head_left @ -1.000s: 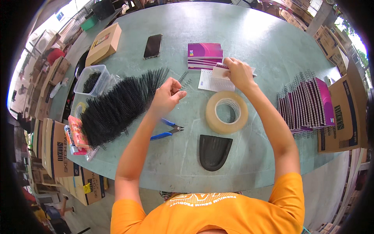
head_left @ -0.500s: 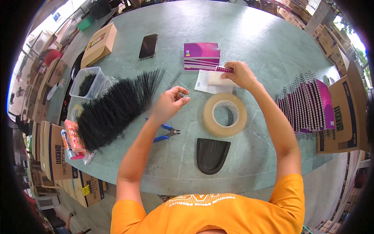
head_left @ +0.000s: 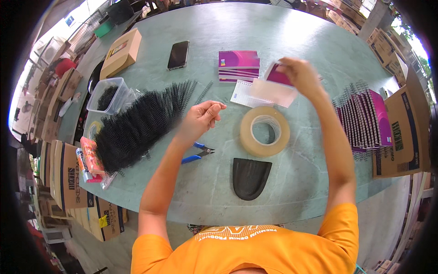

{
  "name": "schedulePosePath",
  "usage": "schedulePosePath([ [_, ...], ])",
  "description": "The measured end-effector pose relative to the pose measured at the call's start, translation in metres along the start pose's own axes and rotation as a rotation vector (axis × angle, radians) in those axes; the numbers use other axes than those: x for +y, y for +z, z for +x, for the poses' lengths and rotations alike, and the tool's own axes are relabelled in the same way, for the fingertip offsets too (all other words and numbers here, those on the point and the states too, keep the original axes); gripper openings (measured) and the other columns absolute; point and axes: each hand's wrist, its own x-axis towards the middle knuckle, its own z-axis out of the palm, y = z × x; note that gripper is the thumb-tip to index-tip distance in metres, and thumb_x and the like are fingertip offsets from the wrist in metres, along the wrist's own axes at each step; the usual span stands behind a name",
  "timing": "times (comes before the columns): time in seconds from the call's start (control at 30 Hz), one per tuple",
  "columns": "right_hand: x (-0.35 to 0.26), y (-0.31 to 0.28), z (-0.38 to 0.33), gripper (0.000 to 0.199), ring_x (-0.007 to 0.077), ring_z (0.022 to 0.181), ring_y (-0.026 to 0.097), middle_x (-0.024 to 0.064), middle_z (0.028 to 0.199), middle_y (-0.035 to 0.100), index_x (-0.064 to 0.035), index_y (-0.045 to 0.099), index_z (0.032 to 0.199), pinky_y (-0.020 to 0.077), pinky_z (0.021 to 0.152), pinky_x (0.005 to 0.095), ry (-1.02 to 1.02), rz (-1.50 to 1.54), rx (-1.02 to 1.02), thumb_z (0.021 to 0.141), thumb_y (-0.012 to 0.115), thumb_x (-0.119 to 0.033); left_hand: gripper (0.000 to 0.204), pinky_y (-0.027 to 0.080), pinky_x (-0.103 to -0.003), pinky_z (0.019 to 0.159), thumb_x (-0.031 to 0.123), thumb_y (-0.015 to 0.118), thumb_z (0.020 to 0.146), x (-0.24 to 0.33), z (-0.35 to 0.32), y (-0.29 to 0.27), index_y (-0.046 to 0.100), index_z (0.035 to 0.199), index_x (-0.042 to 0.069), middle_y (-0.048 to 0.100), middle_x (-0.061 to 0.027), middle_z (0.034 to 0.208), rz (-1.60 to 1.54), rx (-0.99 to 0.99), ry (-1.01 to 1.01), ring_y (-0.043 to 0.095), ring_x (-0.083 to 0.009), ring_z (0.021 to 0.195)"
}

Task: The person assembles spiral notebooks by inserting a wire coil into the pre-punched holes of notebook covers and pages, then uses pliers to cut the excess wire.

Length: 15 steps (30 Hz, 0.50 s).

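Note:
My right hand (head_left: 301, 80), blurred by motion, grips a purple notebook cover (head_left: 277, 76) by its upper edge. Beneath that cover lie a pale translucent sheet (head_left: 273, 92) and white lined pages (head_left: 242, 92). My left hand (head_left: 200, 119) is closed with thumb and fingers pressed together. Whatever it pinches, if anything, is too small to make out. Beside it on the left spreads a big heap of black spiral coils (head_left: 141, 123), and one loose coil (head_left: 204, 92) lies just beyond. A stack of purple notebooks (head_left: 238, 60) sits at the far middle.
A tape roll (head_left: 248, 137), a black rounded pad (head_left: 250, 179) and blue-handled cutters (head_left: 194, 157) lie nearest me. Coil-bound notebooks (head_left: 365, 121) lean by a cardboard box (head_left: 404, 132) at right. Farther left are a clear tub (head_left: 106, 96), a phone (head_left: 178, 55) and a tan box (head_left: 121, 52).
My right hand has moved up and right, lifting the purple cover so more of it shows above the sheet. My left hand's fingers have closed more tightly.

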Motion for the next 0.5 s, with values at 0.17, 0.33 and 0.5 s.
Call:
schedulePosePath([
  [0.17,-0.066,-0.048,-0.042,0.02,0.0311,0.075,0.063,0.016,0.082,0.065,-0.0035,0.063,0.099,0.0497,0.066,0.038,-0.067,0.14,-0.088,0.082,0.062,-0.013,0.015,0.044,-0.021,0.064,0.012,0.065,0.086,0.005,-0.017,-0.005,0.06,0.097,0.003,0.059,0.0001,0.08,-0.134,-0.122,0.183,0.055,-0.0077,0.072],
  [0.33,-0.077,0.012,-0.092,0.016,0.0291,0.074,0.063,0.0101,0.084,0.065,-0.0073,0.061,0.095,0.0489,0.064,0.0393,-0.149,-0.107,-0.282,0.08,0.063,-0.012,0.021,0.048,-0.024,0.076,0.0,0.071,0.078,-0.004,-0.014,0.008,0.058,0.093,0.006,0.06,-0.0009,0.088,-0.27,-0.16,0.259,0.06,-0.0106,0.084],
  [0.5,-0.094,0.013,-0.087,0.008,0.0239,0.071,0.065,0.0091,0.078,0.065,-0.0107,0.06,0.087,0.048,0.057,0.0364,-0.158,-0.069,-0.133,0.081,0.06,-0.017,0.018,0.047,-0.023,0.072,0.003,0.067,0.082,0.001,-0.027,0.008,0.058,0.097,0.006,0.06,-0.0003,0.084,-0.142,-0.127,0.266,0.059,-0.0096,0.081],
])
